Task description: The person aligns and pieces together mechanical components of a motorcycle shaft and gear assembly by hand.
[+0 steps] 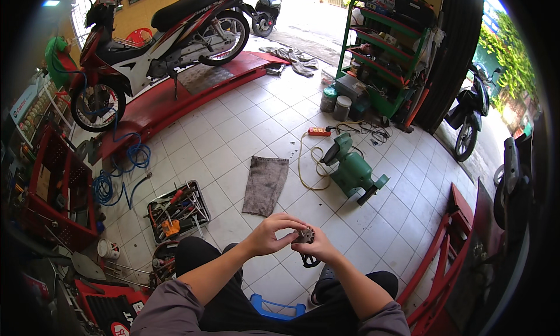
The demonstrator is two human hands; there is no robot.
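Small metal part [304, 237] above grey rag [265, 185], green grinder [352, 169].

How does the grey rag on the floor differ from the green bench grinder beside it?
The grey rag lies flat and limp on the tiles; the green bench grinder stands bulky and rigid. The rag is dull grey, the grinder bright green. A yellow cord loops by the grinder, none by the rag. Both sit ahead of the hands.

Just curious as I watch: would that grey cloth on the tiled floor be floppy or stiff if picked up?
The grey cloth lies flat with soft, uneven edges, so it would probably droop. It looks thin, so likely light. Pushed across the tiles, it would probably bunch up rather than slide whole.
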